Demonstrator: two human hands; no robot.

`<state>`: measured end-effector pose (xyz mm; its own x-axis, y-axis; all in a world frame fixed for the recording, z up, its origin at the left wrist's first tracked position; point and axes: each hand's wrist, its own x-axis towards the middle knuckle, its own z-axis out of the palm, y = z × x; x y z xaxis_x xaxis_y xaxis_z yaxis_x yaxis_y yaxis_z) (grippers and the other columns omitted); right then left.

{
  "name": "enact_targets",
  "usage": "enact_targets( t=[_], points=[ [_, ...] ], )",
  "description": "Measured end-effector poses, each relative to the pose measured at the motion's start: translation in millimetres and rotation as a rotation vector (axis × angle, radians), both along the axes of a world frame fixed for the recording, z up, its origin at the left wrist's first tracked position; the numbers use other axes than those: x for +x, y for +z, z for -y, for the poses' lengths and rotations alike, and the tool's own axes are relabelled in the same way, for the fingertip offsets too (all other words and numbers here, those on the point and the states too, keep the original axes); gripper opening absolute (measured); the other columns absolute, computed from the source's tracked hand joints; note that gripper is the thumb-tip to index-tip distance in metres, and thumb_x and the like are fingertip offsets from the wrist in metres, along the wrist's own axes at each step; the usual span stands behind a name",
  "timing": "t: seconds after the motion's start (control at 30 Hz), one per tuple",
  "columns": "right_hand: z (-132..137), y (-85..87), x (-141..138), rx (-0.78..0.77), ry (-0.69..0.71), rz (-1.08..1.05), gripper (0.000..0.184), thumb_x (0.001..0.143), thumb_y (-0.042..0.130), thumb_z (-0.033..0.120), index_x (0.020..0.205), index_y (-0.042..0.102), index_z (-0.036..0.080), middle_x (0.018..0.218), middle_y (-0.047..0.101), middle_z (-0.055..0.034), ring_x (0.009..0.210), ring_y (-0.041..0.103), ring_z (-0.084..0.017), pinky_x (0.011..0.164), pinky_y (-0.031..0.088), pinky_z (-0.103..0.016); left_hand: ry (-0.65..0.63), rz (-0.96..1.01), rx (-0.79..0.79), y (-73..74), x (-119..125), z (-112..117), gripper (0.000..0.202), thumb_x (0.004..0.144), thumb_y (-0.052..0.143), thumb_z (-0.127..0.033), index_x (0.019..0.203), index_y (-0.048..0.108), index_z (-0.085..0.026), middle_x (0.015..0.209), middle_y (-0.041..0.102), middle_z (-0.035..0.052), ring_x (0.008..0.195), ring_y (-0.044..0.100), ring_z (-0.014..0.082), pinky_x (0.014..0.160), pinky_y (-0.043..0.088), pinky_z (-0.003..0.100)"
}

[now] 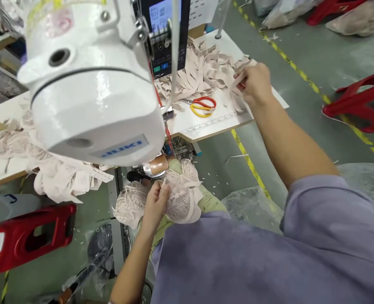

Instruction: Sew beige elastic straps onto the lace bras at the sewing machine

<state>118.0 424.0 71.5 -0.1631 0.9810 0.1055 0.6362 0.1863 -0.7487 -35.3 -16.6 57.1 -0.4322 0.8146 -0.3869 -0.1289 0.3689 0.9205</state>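
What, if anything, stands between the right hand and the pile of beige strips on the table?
Nothing visible: the right hand is at the right end of the pile of beige strips and touches a strip. The scissors lie to the hand's left, not in between.

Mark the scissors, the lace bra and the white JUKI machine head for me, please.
Scissors (pixel 202 104): head view, on the red handle.
Lace bra (pixel 181 207): head view, on a cup's lace.
JUKI machine head (pixel 98 114): head view, on the white front cover, above the logo.

There are two hands (pixel 156 202) (pixel 257 84), one sewing machine (pixel 101 109), one control screen (pixel 163 17) — and one ruler (pixel 206 123)
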Motion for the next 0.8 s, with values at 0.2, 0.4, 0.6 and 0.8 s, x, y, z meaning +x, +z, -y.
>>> enact_targets(
  t=[0.2, 0.4, 0.6, 0.8],
  points=[
    [133, 20.4, 21, -0.755, 0.373, -0.842, 0.046, 0.096, 0.004, 0.035, 0.057, 0.023, 0.017, 0.052, 0.018, 0.0135, 0.044, 0.018, 0.009, 0.048, 0.01, -0.025, -0.018, -0.125, -0.006, 8.7, -2, 6, 0.027, 0.093, 0.059, -0.044, 0.085, 0.052, -0.02, 0.074, 0.045, -0.0043, 0.069, 0.041, 0.0119, 0.066, 0.035, 0.023],
    [287, -2.3, 1, -1.047, 0.663, -0.866, 0.035, 0.077, 0.078, 0.044, 0.087, 0.054, 0.02, 0.055, 0.034, 0.0128, 0.047, 0.03, -0.004, 0.046, 0.026, -0.019, -0.038, -0.222, -0.035, 17.0, -6, 11, 0.027, 0.093, 0.058, -0.044, 0.083, 0.053, -0.02, 0.07, 0.045, -0.005, 0.063, 0.04, 0.0109, 0.06, 0.033, 0.022],
    [311, -8.0, -32, -0.736, 0.858, -0.526, 0.031, 0.079, 0.077, 0.037, 0.101, 0.069, 0.016, 0.082, 0.059, 0.001, 0.057, 0.038, -0.006, 0.053, 0.031, -0.022, -0.106, -0.339, -0.021, 27.0, -1, 15, 0.025, 0.092, 0.059, -0.043, 0.083, 0.055, -0.019, 0.069, 0.049, -0.0043, 0.063, 0.044, 0.0114, 0.059, 0.034, 0.022],
    [317, -6.5, -34, -0.75, 0.831, -0.684, 0.018, 0.087, 0.07, 0.034, 0.089, 0.071, 0.017, 0.088, 0.067, -0.0033, 0.082, 0.059, -0.015, 0.075, 0.046, -0.027, -0.202, -0.334, -0.042, 21.1, -2, 19, 0.028, 0.094, 0.055, -0.043, 0.08, 0.056, -0.019, 0.066, 0.046, -0.0042, 0.061, 0.04, 0.0113, 0.057, 0.031, 0.024]
  ],
)
